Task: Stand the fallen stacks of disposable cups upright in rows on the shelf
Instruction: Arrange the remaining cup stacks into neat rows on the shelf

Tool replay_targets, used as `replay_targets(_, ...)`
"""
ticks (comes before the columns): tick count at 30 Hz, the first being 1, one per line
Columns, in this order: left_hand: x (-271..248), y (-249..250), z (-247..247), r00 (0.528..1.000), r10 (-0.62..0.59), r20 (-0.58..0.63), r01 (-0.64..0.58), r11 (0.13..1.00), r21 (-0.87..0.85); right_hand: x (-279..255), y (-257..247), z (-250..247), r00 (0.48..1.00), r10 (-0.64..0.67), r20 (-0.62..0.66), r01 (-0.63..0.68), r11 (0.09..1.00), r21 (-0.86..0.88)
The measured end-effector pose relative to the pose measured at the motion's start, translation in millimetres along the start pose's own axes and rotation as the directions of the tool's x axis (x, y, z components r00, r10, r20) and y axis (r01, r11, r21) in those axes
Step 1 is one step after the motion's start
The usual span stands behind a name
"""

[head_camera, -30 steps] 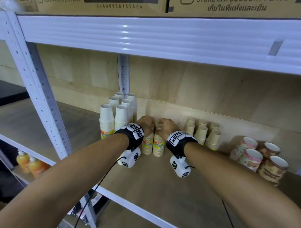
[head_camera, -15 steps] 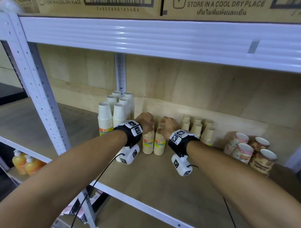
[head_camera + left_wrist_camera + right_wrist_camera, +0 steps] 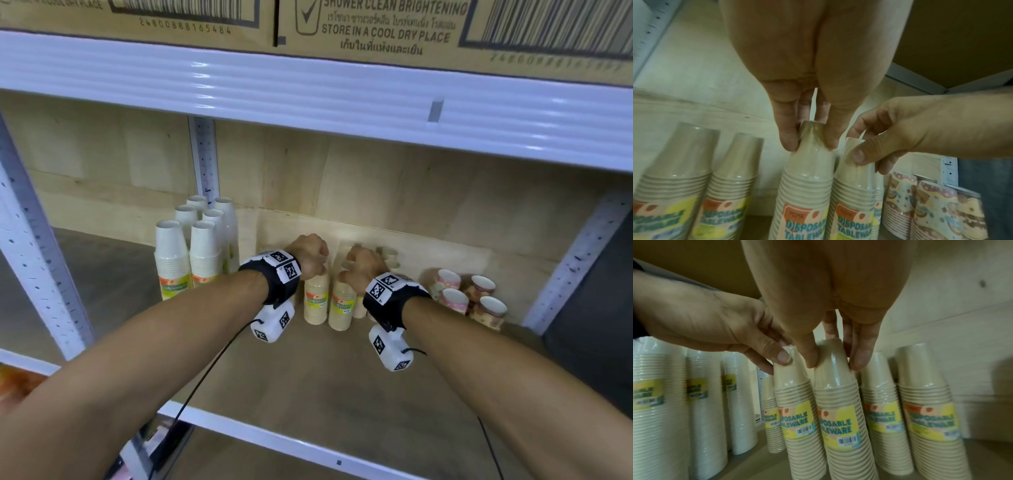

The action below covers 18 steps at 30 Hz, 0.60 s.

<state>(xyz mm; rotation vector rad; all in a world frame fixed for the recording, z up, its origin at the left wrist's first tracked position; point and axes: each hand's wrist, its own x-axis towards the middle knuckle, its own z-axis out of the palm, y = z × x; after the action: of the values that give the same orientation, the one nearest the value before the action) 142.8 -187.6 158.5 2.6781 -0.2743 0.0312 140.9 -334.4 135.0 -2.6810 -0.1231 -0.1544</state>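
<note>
On the wooden shelf (image 3: 308, 377) at frame centre, each hand, left (image 3: 310, 255) and right (image 3: 363, 270), pinches a beige cup stack (image 3: 317, 301) under cardboard boxes (image 3: 376, 27) along the top.

Bare forearms, no sleeves. Black wrist straps (image 3: 279, 284) carry white blocks printed with black square markers, and a thin black cable (image 3: 202, 380) trails from the left one — the right one's apparently cabled too.

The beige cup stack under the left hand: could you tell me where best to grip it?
Pinch the beige cup stack at its narrow closed top, from above, as the left hand does. It stands upright, tapering upward, with neighbours crowding its sides.
</note>
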Motion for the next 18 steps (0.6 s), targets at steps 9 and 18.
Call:
replay_targets(9, 16.9, 21.9, 19.7, 0.997, 0.048, 0.060, -0.046, 0.999, -0.022, -3.9, 26.1, -17.2, 0.996, 0.077, -0.046, -0.078, 0.997, -0.019)
replay_targets(18, 24.8, 27.7, 29.0, 0.991, 0.092, 0.092, -0.094, 0.995, 0.013, -1.3, 32.2, -14.7, 0.999, 0.041, -0.019, -0.041, 0.998, -0.037)
